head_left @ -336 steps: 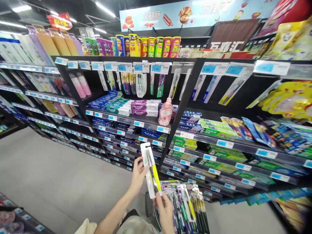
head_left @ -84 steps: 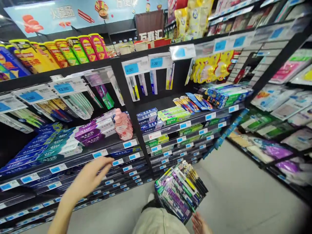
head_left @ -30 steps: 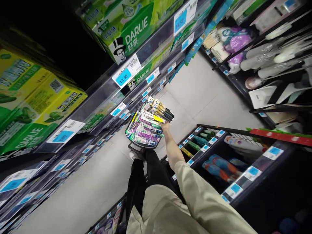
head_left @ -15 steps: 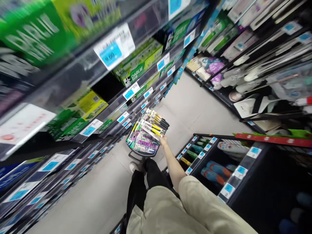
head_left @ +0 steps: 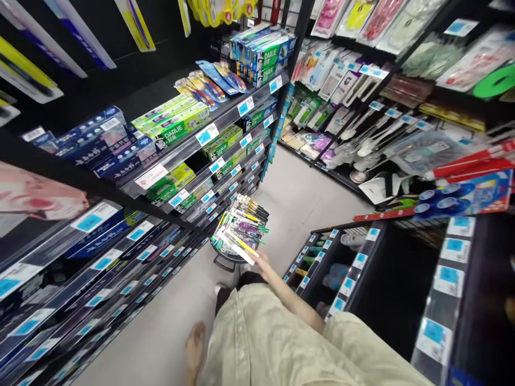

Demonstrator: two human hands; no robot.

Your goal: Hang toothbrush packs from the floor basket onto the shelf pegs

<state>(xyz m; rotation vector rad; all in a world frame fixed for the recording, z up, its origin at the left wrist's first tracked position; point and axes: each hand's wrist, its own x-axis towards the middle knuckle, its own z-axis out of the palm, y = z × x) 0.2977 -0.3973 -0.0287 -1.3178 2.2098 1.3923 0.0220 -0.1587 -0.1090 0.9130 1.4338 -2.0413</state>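
My right hand (head_left: 261,261) is closed on the end of a long, flat toothbrush pack (head_left: 241,247), white with a yellow strip. The pack slants over a dark basket (head_left: 224,266) heaped with toothbrush packs (head_left: 245,226). Some packs in the heap have black handles, others purple or green parts. My left hand (head_left: 195,342) hangs low on the left beside my light shirt, away from the basket. Its fingers are blurred, and I see nothing held in it.
Shelves of Darlie toothpaste boxes (head_left: 177,128) rise on the left. Packed toothbrushes (head_left: 80,29) hang above them. Kitchen utensils (head_left: 370,142) hang at the back right. A low black shelf unit (head_left: 356,268) with price tags runs close along my right side.
My view has tilted up and back, showing more of the upper shelves. The pack in my right hand has moved toward the basket's near side. My left hand has come into view.
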